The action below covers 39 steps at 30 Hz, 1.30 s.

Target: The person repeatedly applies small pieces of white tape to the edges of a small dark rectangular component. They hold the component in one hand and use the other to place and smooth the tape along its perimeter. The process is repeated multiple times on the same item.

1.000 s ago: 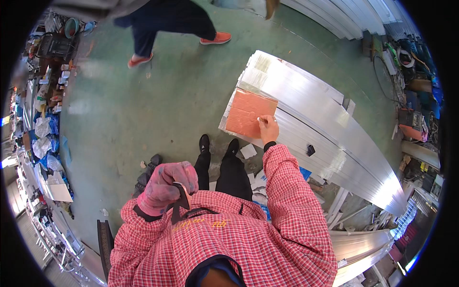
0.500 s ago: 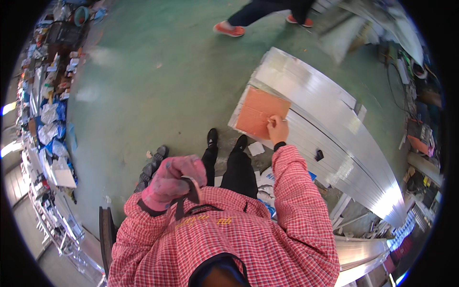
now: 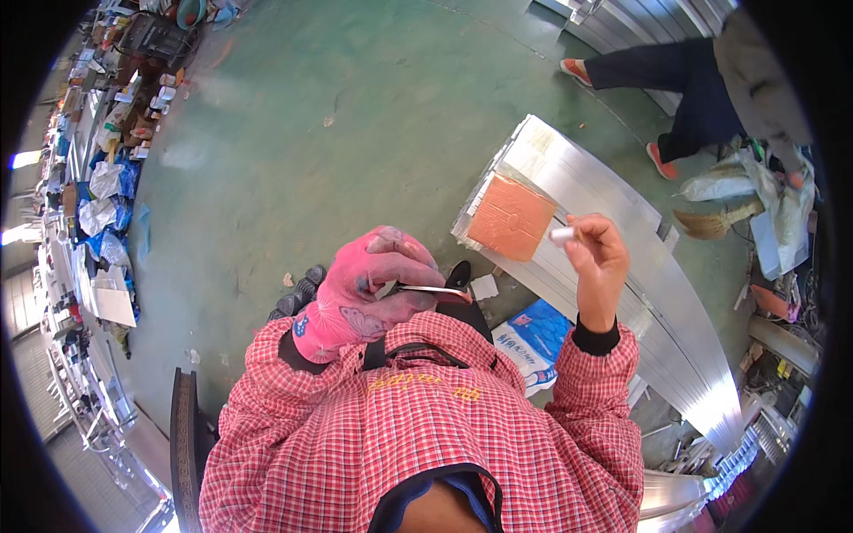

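My left hand [image 3: 369, 289], in a pink glove with grey smudges, is closed in front of my chest. Its fingers grip a thin flat object [image 3: 435, 290] seen nearly edge-on, dark with a pale edge and a reddish end; its kind is unclear. Bare and raised, my right hand [image 3: 600, 258] pinches a small white cylinder [image 3: 562, 234] between thumb and fingers. Just left of that hand, an orange-brown square slab or packet [image 3: 511, 218] lies on the end of a stack of long silvery metal profiles [image 3: 577, 178].
A blue and white printed sack [image 3: 533, 342] lies by my legs, near a small white scrap [image 3: 484, 287]. Another person in dark trousers [image 3: 649, 71] stands at the far right, beside a broom head [image 3: 715, 220] and plastic bags. Mixed clutter [image 3: 107, 213] lines the left side.
My right hand has lifted off the orange-brown slab and come nearer, the white cylinder now showing. My left hand has moved right with its flat object. The other person has moved right.
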Each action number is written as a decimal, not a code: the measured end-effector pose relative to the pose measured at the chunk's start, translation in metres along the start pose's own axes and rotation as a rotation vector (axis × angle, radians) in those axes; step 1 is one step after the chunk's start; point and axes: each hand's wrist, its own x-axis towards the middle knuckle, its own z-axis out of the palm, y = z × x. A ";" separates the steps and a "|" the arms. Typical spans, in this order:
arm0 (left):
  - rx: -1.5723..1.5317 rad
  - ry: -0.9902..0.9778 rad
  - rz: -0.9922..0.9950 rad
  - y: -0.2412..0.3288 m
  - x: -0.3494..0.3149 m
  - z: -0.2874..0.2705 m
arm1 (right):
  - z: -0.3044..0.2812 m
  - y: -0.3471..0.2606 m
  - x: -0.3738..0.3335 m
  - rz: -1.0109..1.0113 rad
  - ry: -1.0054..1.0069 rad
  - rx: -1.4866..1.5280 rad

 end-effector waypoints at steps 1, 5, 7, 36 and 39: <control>0.055 0.034 0.059 0.003 -0.001 0.001 | 0.007 -0.016 -0.001 -0.086 -0.085 -0.018; 0.233 0.134 0.227 0.014 -0.004 0.001 | 0.035 -0.067 -0.006 -0.356 -0.336 -0.139; 0.307 0.154 0.289 0.018 -0.006 0.000 | 0.048 -0.076 -0.010 -0.422 -0.380 -0.178; 0.430 0.233 0.431 0.031 -0.023 -0.013 | 0.078 -0.088 -0.020 -0.433 -0.441 -0.217; 0.341 0.267 0.425 0.026 -0.025 -0.011 | 0.075 -0.088 -0.021 -0.412 -0.395 -0.207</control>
